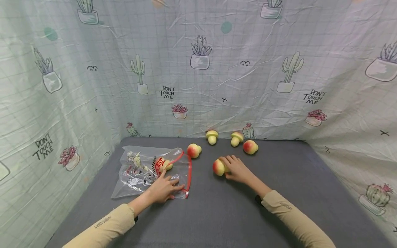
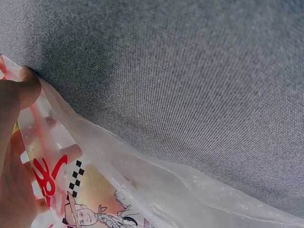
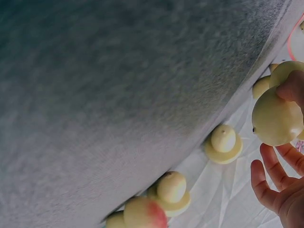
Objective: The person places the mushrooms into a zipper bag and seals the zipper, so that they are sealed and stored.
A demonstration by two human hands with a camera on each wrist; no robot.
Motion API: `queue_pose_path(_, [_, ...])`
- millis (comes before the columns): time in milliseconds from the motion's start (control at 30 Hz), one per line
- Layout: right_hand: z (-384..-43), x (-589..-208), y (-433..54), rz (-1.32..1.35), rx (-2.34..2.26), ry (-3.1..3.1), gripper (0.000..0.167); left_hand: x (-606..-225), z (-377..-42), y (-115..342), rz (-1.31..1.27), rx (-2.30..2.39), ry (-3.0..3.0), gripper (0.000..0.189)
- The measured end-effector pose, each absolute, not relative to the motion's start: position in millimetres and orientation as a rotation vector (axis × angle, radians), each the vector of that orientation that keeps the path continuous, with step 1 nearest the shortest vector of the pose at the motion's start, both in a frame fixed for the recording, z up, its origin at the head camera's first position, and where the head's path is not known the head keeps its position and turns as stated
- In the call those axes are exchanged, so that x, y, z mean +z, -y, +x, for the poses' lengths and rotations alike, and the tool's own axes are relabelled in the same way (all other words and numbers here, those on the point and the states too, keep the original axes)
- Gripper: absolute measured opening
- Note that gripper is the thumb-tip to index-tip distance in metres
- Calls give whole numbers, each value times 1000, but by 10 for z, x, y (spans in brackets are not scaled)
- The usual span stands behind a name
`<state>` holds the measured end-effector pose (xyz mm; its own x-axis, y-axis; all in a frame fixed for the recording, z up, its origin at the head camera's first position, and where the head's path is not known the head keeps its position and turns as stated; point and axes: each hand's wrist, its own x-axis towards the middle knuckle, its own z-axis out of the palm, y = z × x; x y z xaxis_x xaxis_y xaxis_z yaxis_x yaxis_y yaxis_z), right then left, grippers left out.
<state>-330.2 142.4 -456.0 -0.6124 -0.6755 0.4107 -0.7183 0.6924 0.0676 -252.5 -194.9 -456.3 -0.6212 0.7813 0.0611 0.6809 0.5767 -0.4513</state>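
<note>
My right hand (image 1: 238,169) grips a toy mushroom (image 1: 219,167) with a red and yellow cap, right of the bag. In the right wrist view the thumb presses on this mushroom's pale rounded stem (image 3: 275,118); part of it is cut off by the frame. A clear drawstring bag (image 1: 124,179) with a red cord and printed cartoon figures lies flat at left. My left hand (image 1: 162,189) holds the bag near its mouth, fingers spread, and the left wrist view shows its thumb (image 2: 29,88) at the film's edge. Another mushroom (image 1: 167,164) lies within the bag, partly behind the print.
One mushroom (image 1: 193,151) lies just beyond the bag's mouth. Farther back stand two with caps up, a left one (image 1: 212,137) and a right one (image 1: 237,138), with another lying mushroom (image 1: 250,147) beside them. A printed cloth (image 1: 223,82) borders the grey table (image 1: 198,220).
</note>
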Motion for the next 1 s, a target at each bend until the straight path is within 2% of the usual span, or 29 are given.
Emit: queue_pose_path(1000, [-3256,-4578,-1092,1121,124,2442,61,-4552,-2528,1930,-1205,609,2533,53])
